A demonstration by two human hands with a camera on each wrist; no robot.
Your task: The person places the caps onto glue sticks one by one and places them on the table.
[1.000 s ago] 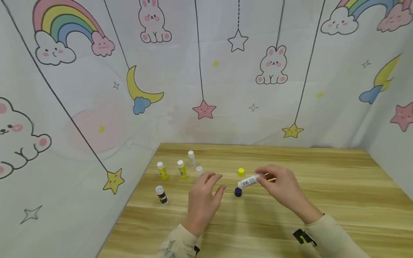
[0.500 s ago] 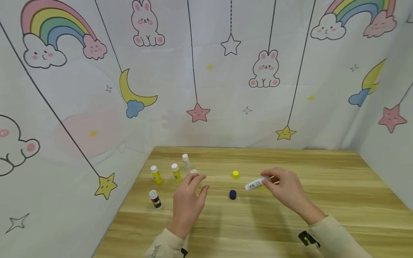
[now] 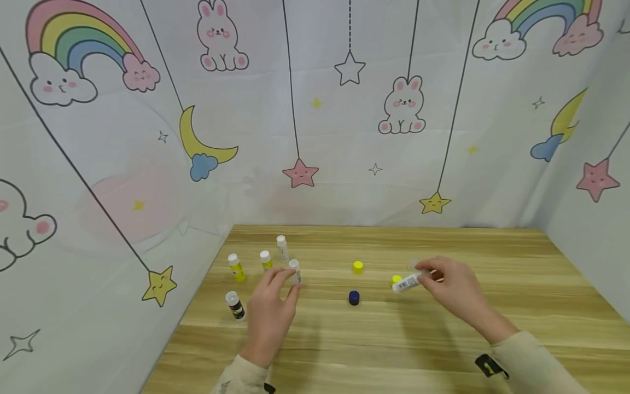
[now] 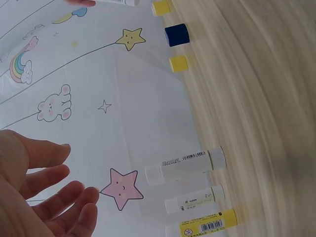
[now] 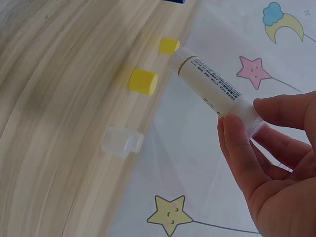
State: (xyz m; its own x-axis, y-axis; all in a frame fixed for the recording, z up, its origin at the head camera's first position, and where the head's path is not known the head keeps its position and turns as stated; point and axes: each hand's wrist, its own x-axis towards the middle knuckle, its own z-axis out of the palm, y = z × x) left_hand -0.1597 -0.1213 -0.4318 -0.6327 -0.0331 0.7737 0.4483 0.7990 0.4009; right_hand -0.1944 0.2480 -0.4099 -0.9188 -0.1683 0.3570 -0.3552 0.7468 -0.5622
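Right hand [image 3: 455,284] pinches tilted white tube [image 3: 407,282] above the surface [image 3: 374,355], between its left and right edges; left hand [image 3: 270,317], thumb and fingers parted, near upright tube [image 4: 185,165] toward left edge.

We stretch our left forearm [image 3: 240,378] and right forearm [image 3: 531,358] forward, both slanting inward. Our left hand [image 3: 268,313] holds its fingers [image 3: 278,277] loosely bent, the thumb [image 3: 290,300] standing clear of them. Well apart from it, our right hand [image 3: 460,293] pinches between its thumb [image 3: 429,282] and fingertips [image 3: 424,265].
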